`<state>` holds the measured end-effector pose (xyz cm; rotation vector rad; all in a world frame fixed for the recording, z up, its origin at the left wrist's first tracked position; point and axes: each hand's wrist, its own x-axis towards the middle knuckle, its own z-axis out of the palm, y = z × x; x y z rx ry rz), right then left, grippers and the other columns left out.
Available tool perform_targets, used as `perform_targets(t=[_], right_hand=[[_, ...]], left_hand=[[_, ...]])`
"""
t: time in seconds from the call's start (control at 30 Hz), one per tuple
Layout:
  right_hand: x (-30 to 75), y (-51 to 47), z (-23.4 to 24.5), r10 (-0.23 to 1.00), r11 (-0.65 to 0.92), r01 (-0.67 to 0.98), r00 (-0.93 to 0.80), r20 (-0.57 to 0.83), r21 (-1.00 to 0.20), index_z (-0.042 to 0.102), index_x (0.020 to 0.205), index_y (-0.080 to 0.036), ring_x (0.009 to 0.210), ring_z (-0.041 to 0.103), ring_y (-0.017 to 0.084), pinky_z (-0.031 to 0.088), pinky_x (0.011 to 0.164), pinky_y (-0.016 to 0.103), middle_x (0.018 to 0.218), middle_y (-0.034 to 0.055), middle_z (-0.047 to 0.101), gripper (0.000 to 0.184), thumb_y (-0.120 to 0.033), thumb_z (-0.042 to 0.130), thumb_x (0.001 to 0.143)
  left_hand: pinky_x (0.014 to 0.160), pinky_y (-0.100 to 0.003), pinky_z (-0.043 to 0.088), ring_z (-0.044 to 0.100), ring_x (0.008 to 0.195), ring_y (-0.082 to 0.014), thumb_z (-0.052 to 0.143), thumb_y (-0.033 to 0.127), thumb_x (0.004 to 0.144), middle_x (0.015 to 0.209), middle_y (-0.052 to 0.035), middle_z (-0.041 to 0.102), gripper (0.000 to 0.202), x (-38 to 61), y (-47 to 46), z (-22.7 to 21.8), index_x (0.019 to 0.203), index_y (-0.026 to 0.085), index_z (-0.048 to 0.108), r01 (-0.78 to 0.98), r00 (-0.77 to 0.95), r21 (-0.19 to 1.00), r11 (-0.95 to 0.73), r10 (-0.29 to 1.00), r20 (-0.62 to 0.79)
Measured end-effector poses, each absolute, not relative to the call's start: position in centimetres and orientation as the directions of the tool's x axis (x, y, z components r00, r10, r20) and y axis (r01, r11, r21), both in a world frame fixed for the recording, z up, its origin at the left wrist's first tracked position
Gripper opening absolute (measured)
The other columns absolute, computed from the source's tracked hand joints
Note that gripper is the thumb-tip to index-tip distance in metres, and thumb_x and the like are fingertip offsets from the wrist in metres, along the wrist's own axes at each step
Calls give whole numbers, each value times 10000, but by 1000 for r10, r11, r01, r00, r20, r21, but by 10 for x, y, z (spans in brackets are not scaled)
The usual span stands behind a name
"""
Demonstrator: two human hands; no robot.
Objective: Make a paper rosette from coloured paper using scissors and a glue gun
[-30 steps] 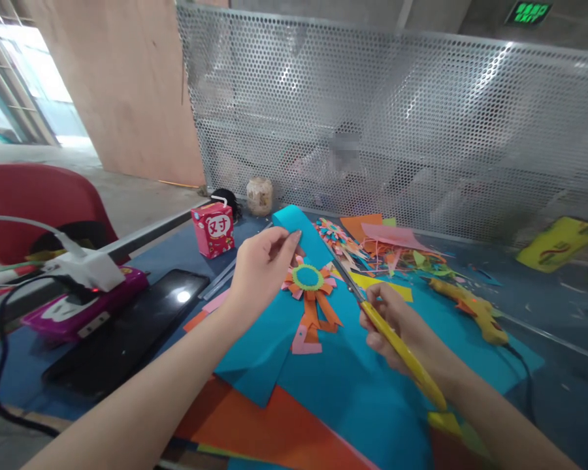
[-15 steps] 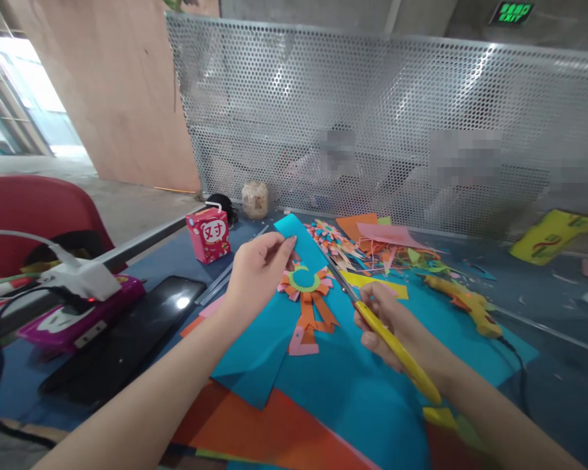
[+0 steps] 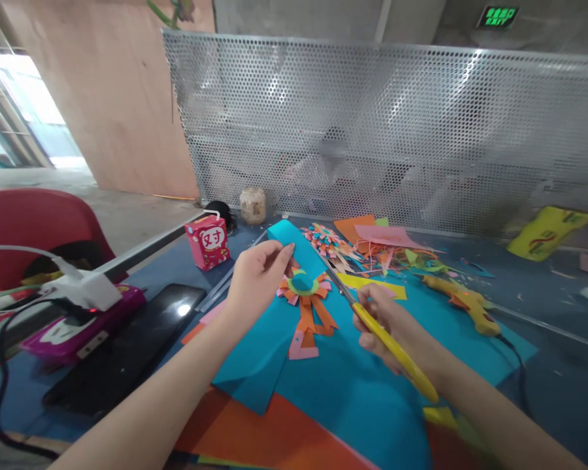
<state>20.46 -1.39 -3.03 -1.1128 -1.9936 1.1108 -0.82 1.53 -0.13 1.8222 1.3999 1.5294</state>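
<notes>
Left hand [image 3: 259, 277]: thumb and forefinger pinched together on a blue strip [image 3: 301, 247].
Right hand [image 3: 387, 313]: fingers curled around yellow-handled scissors [image 3: 385, 337], blades lying along the blue strip's right edge.
Blue strip: mid-table, far end curling, just beyond a paper rosette [image 3: 302, 283]; contact between them unclear.
Right side: glue gun [image 3: 463, 302] lying on blue paper [image 3: 353, 398].
Left side: phone [image 3: 132, 352] lying flat, pink carton [image 3: 207, 243] upright beyond it.

In the left hand [image 3: 259, 271], 1 blue strip [image 3: 308, 253]; in the right hand [image 3: 385, 320], 1 pair of scissors [image 3: 396, 348]. Between the hands, 1 rosette [image 3: 304, 282]. Left of the left hand, 1 drink carton [image 3: 208, 244], 1 phone [image 3: 137, 352], 1 power strip [image 3: 85, 336]; right of the right, 1 glue gun [image 3: 463, 303].
</notes>
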Motion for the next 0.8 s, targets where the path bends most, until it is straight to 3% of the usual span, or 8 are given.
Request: perform_targets(t=[0.2,0.5,0.8], right_hand=[[205,-15,-28,878,308,404,-470,94,-861,318,840,-234,514,339,70,264,393,192,714,-45,392,314,-399,573,761],[203,-12,-30,884,302,398,-457,98,-866,288,801,-229,578,320,84,318,483,208,701,-50,348,357,-404,593,747],[206,-13,-32,876,342,394,-462,138,-853,317,815,-230,509,310,66,266,401,193,698,-50,368,311,-404,571,768]], left_hand=[[476,-194,406,531,489,-102,493,292,812,532,9,586,287,-7,16,-6,552,176,524,414,-54,793,-446,858,511],[475,-193,393,517,487,-93,495,295,815,533,14,585,288,-7,15,-6,557,173,538,397,-61,807,-436,865,498],[475,-199,378,496,474,-88,485,310,820,523,19,573,319,-6,13,-5,540,169,540,433,-15,789,-435,872,489]])
